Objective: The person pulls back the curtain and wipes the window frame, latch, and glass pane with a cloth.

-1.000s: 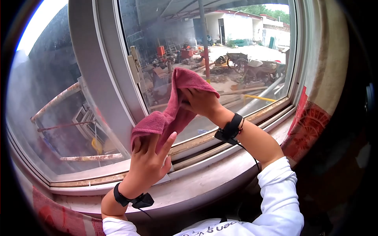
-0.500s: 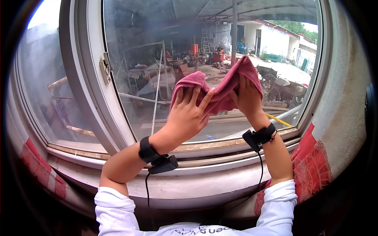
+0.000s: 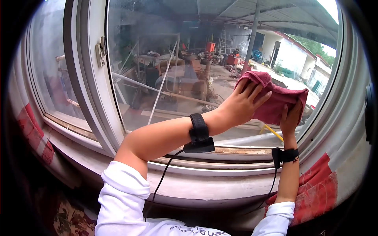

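Note:
A dusky pink towel (image 3: 271, 103) is spread against the right part of the window pane (image 3: 189, 78). My left hand (image 3: 242, 105) grips its left side, with the fingertips tucked under a fold at the top. Lower and to the right, my right hand (image 3: 290, 120) grips the right end, its fingers partly covered by the towel. Each wrist wears a black strap with a small box and a cable.
White frame bars surround the glass, with a latch (image 3: 101, 52) on the left upright. Below runs a dirty sliding track (image 3: 236, 151) above a pale sill (image 3: 220, 185). Red patterned fabric (image 3: 319, 192) hangs at the lower right. Outside lies a cluttered yard.
Both hands have moved to the right across the pane with the towel. The towel now looks flatter and wider, and the view has shifted somewhat.

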Tool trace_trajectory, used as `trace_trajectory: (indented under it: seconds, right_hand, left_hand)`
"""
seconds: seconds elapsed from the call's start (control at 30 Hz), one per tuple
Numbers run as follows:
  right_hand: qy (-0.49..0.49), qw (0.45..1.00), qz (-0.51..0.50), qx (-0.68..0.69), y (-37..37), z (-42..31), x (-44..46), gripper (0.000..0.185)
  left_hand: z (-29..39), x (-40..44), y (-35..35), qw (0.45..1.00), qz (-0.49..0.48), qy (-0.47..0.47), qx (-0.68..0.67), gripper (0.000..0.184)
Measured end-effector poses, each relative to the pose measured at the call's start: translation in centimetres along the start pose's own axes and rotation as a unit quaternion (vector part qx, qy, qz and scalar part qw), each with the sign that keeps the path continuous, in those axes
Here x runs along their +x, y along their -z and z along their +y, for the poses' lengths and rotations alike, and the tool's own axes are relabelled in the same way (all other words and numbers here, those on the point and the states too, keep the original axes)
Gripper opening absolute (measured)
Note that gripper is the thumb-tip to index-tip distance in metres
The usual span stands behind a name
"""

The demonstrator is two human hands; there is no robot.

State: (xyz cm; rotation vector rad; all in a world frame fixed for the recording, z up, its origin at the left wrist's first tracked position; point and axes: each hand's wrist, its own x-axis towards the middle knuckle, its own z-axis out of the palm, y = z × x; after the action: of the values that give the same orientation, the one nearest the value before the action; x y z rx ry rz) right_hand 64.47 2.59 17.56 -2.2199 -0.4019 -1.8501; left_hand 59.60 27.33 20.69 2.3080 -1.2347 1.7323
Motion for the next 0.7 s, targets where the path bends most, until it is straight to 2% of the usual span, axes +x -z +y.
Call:
trace_trajectory:
  seconds: [0.17,0.3,0.33,0.53,0.6,0.7]
  right_hand:
    - [0.011,0.994,0.038,0.100,-1.0,-1.4,0.8,0.049]
    - [0.056,0.994,0.045,0.083,-2.5,-6.7,5.0,0.049]
    - [0.055,0.991,0.038,0.118,-2.2,-9.3,6.4,0.051]
    - [0.110,0.994,0.021,0.000,-3.4,-19.5,10.1,0.060]
    - [0.127,0.992,0.027,0.004,-3.8,-22.1,10.0,0.061]
    - [0.116,0.993,-0.003,0.016,-4.1,-25.5,8.6,0.059]
  left_hand:
    - [-2.7,-1.6,2.3,0.998,0.024,0.025,0.045,0.058]
    - [-6.5,-3.5,5.9,0.994,0.021,0.057,0.088,0.061]
    - [-7.5,-4.0,7.2,0.993,0.018,0.061,0.096,0.062]
    - [-12.5,-8.2,12.6,0.976,-0.005,0.152,0.154,0.068]
    - [-13.1,-9.8,13.7,0.973,-0.013,0.152,0.173,0.068]
    - [-12.9,-12.0,14.3,0.946,-0.075,0.234,0.211,0.069]
